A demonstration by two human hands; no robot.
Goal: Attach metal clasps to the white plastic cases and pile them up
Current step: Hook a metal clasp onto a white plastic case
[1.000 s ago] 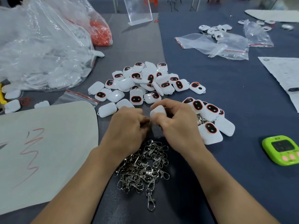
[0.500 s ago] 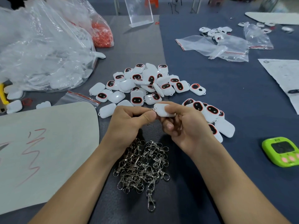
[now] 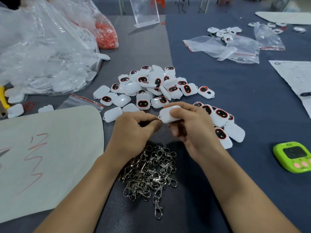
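We pinch the rounded white plastic case (image 3: 170, 115) between thumb and fingers of our right hand (image 3: 193, 130), lifted over the middle of the dark table (image 3: 218, 81), so its corner loop meets our left hand (image 3: 133, 132). That hand's thumb and forefinger pinch something small there, likely a silver metal clasp (image 3: 157, 117), mostly hidden. The case's long axis runs 9 to 3 o'clock, loop end at 9; the heap of loose silver clasps (image 3: 149, 172) lies at its 6 o'clock, within easy reach.
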